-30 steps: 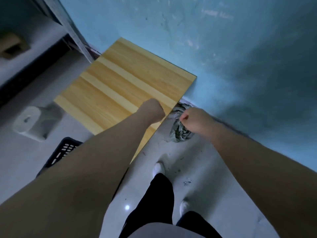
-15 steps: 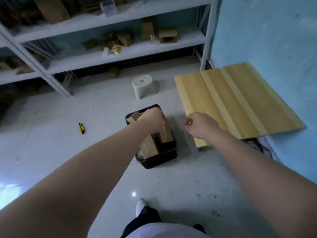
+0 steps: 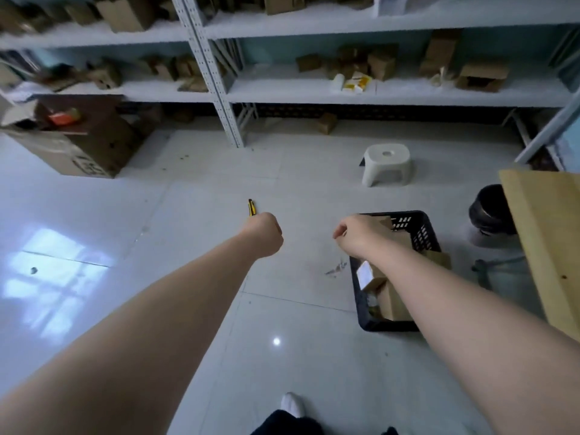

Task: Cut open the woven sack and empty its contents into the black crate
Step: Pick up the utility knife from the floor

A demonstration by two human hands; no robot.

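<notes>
Head view: both arms are stretched forward over the pale floor [image 3: 188,215]. The left hand [image 3: 262,233] is curled into a loose fist and nothing is seen in it. The right hand [image 3: 357,235] is also curled, with the fingertips pinched together; whether something small is pinched cannot be told. The black crate [image 3: 364,315] is placed on the floor to the right, under the right forearm, and cardboard boxes [image 3: 392,304] are seen inside it. The woven sack is not in view. A yellow utility knife [image 3: 251,208] lies just beyond the left fist. The emptying step is judged done. Wide free floor is left around, bounded by the shelving [image 3: 314,95] far away and a wooden board [image 3: 546,240] at right.
</notes>
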